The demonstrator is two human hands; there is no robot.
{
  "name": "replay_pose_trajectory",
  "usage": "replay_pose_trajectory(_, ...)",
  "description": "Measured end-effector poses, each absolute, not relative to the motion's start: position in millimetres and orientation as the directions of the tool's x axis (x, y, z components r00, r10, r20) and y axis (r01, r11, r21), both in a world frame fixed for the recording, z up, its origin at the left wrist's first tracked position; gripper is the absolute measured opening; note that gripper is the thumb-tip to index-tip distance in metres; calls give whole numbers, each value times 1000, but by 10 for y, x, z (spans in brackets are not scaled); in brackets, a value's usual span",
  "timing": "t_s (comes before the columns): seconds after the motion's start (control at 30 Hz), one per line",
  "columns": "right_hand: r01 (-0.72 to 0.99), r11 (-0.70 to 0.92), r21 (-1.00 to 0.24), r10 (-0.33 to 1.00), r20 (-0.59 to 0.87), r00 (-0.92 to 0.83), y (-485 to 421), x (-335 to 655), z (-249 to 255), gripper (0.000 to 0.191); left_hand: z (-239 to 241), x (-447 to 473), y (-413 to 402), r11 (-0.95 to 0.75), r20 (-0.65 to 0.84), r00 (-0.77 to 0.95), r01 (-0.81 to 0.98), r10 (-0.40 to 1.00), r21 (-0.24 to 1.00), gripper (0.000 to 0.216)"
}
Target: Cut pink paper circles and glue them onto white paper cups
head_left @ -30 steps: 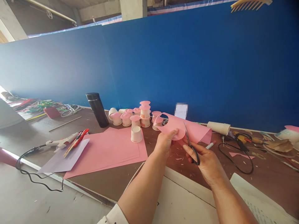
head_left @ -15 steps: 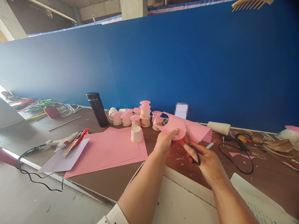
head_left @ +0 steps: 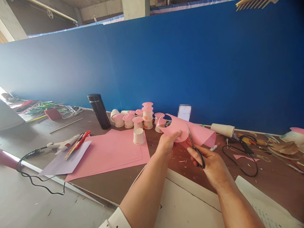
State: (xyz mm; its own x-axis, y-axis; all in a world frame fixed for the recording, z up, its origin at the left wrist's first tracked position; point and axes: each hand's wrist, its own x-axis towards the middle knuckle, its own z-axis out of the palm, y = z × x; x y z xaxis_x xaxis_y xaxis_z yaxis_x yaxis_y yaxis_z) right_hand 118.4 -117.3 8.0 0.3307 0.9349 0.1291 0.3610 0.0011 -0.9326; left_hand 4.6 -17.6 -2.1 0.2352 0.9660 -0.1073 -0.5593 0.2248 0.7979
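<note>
Paper (head_left: 179, 125) above the worktop (head_left: 106, 188) is looking light and crease-prone, so your left grip (head_left: 169, 143) is rightly pinching beside the cut, your right grip (head_left: 209, 163) clasping scissors (head_left: 192, 144).

A makeshift craft workshop in a bare concrete building.
The long brown bench (head_left: 106, 187) gives it away: a glue gun (head_left: 63, 144) trailing its black cord, a red-handled craft knife (head_left: 78, 144), large pink sheets (head_left: 106, 155) laid flat, scissors (head_left: 195, 149) in use, small paper scraps (head_left: 182, 161) strewn about, a tangle of coloured strips (head_left: 45, 107) at the far left, and a cluster of paper cups (head_left: 147, 116) topped with pink discs, like little houses. Behind stands a plain blue partition (head_left: 190, 63); above its edge show a rough concrete pillar (head_left: 136, 9) and striped sheeting (head_left: 114, 21).
</note>
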Motion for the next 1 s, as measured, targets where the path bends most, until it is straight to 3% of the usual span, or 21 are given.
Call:
replay_pose_trajectory(0.5,407,23,-913,926,173,335,-1227,1157,140,52,22,-3,-178,234,-110,259,-518,960,823,32)
replay_pose_trajectory(0.77,298,-6,-955,949,89,302,-1199,1251,108,52,40,-21,-184,208,-69,263,-549,962,810,29)
replay_pose_trajectory(1.0,317,-7,-948,956,87,280,-1198,1279,92,52,32,-30,-176,219,-85,266,-529,960,820,34)
